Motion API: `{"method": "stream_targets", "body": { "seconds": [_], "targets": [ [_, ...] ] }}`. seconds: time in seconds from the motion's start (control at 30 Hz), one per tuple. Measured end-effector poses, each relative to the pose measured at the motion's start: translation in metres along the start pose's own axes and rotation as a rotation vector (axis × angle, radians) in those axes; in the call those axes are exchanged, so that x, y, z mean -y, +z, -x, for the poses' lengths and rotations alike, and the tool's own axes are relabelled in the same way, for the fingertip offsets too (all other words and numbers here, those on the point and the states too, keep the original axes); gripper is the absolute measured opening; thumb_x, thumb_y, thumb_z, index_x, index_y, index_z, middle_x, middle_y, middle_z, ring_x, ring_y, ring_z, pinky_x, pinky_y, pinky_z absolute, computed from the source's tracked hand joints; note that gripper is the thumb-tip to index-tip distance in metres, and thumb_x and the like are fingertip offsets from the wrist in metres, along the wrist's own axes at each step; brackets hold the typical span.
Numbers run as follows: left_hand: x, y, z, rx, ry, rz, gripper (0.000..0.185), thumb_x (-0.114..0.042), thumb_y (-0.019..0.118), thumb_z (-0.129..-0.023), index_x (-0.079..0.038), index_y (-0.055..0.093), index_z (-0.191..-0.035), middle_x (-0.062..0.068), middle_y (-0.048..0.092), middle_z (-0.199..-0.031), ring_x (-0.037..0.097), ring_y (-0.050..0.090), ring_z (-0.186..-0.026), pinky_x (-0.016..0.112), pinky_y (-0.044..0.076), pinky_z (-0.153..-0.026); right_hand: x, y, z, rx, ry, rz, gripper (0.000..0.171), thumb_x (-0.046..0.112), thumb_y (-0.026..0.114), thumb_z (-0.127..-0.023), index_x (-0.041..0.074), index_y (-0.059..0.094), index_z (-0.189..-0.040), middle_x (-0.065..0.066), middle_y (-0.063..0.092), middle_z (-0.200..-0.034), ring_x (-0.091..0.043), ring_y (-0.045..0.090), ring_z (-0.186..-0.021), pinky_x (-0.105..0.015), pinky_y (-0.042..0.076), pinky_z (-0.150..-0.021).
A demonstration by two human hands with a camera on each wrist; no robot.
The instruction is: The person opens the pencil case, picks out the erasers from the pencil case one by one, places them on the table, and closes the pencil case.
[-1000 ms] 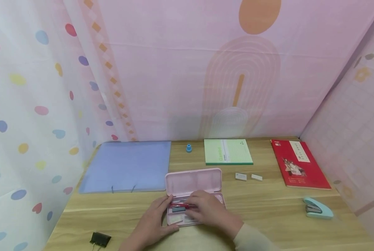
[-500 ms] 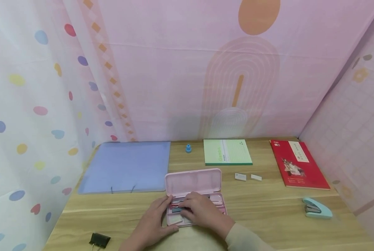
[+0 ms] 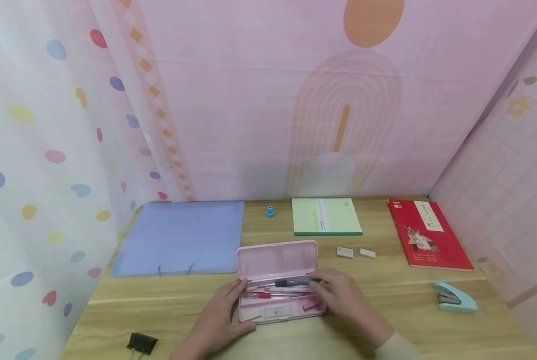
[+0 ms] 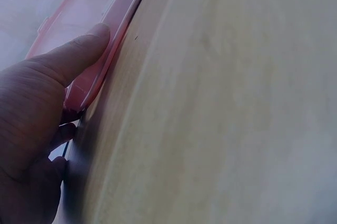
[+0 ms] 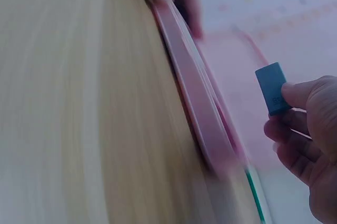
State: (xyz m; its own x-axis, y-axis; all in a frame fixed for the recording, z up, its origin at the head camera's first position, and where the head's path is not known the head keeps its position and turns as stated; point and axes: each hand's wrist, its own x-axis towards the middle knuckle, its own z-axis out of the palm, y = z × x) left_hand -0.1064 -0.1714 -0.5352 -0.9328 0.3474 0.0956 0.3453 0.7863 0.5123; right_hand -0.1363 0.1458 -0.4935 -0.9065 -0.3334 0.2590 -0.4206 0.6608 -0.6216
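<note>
A pink pencil case (image 3: pixel 277 261) lies with its lid raised on the table. Inside it are several pens (image 3: pixel 291 283), one with a red grip (image 3: pixel 264 295), plus a white block (image 3: pixel 252 314) and a dark pink piece (image 3: pixel 311 304) in the front compartments. My left hand (image 3: pixel 221 317) holds the case's left end; in the left wrist view its thumb (image 4: pixel 79 58) lies against the front wall. Between thumb and fingers, my right hand (image 5: pixel 316 124) pinches a blue-grey eraser (image 5: pixel 273 87) above the case's right end.
Behind lie a blue folder (image 3: pixel 183 240), a blue cone-shaped piece (image 3: pixel 270 211) and a green notebook (image 3: pixel 327 217). Two small white blocks, one an eraser-like piece (image 3: pixel 345 252), sit to the right. A red book (image 3: pixel 430 235), mint stapler (image 3: pixel 455 297) and black binder clip (image 3: pixel 142 343) lie farther out.
My right hand has taken the blue-grey eraser out of the middle of the pencil case and moved right with it. The pens there now show. My left hand has stayed in place.
</note>
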Motion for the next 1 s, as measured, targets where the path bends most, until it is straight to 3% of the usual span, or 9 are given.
{"method": "stream_targets", "body": {
  "seconds": [0.1, 0.33, 0.57, 1.0],
  "targets": [
    [0.0, -0.001, -0.001, -0.005, 0.0, -0.007, 0.103, -0.072, 0.066, -0.071, -0.014, 0.035, -0.15, 0.006, 0.041, -0.146, 0.027, 0.038, -0.133, 0.049, 0.037, -0.106, -0.023, -0.022, 0.008, -0.046, 0.114, 0.021, 0.017, 0.021, 0.07, -0.089, 0.02, 0.074, -0.106, 0.007, 0.071, -0.103, -0.01, 0.065, -0.094, -0.033, 0.056, -0.081],
    [0.0, 0.0, -0.001, 0.009, -0.006, -0.01, 0.104, -0.076, 0.062, -0.071, -0.014, 0.035, -0.15, 0.006, 0.041, -0.146, 0.027, 0.038, -0.133, 0.048, 0.037, -0.107, -0.074, -0.058, 0.017, -0.047, 0.344, 0.092, 0.02, 0.023, 0.068, -0.091, 0.02, 0.072, -0.11, 0.001, 0.069, -0.105, -0.016, 0.062, -0.092, -0.042, 0.056, -0.081],
    [0.0, 0.001, 0.0, 0.017, -0.005, -0.009, 0.104, -0.075, 0.063, -0.071, -0.014, 0.035, -0.15, 0.006, 0.041, -0.146, 0.027, 0.038, -0.133, 0.048, 0.037, -0.106, -0.1, -0.064, 0.016, -0.075, 0.314, 0.16, 0.018, 0.014, 0.07, -0.089, 0.011, 0.073, -0.107, -0.007, 0.069, -0.104, -0.023, 0.064, -0.092, -0.045, 0.056, -0.08],
    [-0.002, -0.003, -0.001, 0.021, -0.012, -0.005, 0.102, -0.074, 0.064, -0.072, -0.015, 0.035, -0.15, 0.006, 0.041, -0.146, 0.027, 0.037, -0.134, 0.049, 0.038, -0.106, -0.107, -0.06, 0.012, -0.046, 0.252, 0.176, 0.018, 0.009, 0.076, -0.082, 0.013, 0.076, -0.1, -0.005, 0.069, -0.111, -0.028, 0.063, -0.106, -0.05, 0.052, -0.088]
  ]
}}
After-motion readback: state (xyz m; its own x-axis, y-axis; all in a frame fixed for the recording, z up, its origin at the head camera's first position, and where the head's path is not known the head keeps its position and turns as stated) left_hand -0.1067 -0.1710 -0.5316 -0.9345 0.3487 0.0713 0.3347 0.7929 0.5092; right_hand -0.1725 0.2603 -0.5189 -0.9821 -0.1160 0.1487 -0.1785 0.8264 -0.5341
